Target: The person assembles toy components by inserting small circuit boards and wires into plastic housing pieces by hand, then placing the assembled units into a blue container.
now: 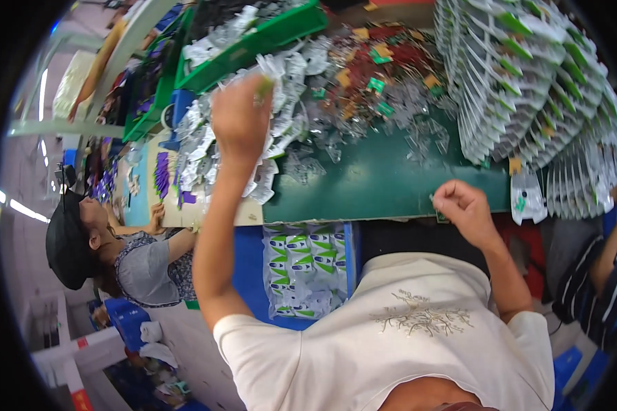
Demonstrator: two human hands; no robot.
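My left hand [242, 123] is raised over a heap of white and clear plastic pieces [281, 116] on the left of the green table [363, 181]. Its fingers are curled and blurred, with a greenish bit at the fingertips that I cannot make out. Close to the table's front edge, my right hand [465, 211] is closed in a pinch, and a tiny pale piece shows at its fingertips. Clear plastic pieces [425, 137] lie scattered beyond it. Farther back is a tangle of red-brown strings [391, 58] with orange and green tags.
Rows of white and green packs [521, 89] stand at the right, some by the table edge. A green bin [253, 51] sits back left. Below the table, a blue crate [352, 257] holds bagged packs. A person in a black cap [72, 240] works at left; another person's striped clothing [589, 294] shows at right.
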